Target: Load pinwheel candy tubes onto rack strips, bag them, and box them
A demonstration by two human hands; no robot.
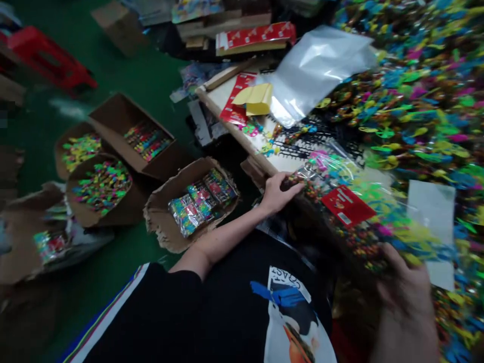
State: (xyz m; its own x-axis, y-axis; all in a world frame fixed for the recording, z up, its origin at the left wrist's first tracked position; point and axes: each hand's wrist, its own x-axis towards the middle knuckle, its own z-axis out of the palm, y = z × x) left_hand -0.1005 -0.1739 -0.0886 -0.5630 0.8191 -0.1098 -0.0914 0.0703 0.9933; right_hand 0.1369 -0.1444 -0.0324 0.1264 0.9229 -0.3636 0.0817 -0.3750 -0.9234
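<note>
A clear plastic bag (321, 186) full of small brown and brightly coloured pieces lies along the table's near edge. On its front shows a red label card (348, 205) with a white barcode patch. My left hand (279, 193) grips the bag's left end, thumb and fingers closed on it. At the opposite end my right hand (406, 282), blurred by motion, has its fingers wrapped round the bag's corner. Beyond the bag spreads a large heap of loose colourful pieces (408, 116), and a white sheet (431, 217) lies near my right hand.
Clear plastic bags (317, 65), red cards (238, 101) and folded yellow paper (257, 99) lie on the table. At my left, an open carton (161, 234) holds several filled packs. Farther left stand more cartons (113, 121) of coloured pieces and a red stool (49, 60).
</note>
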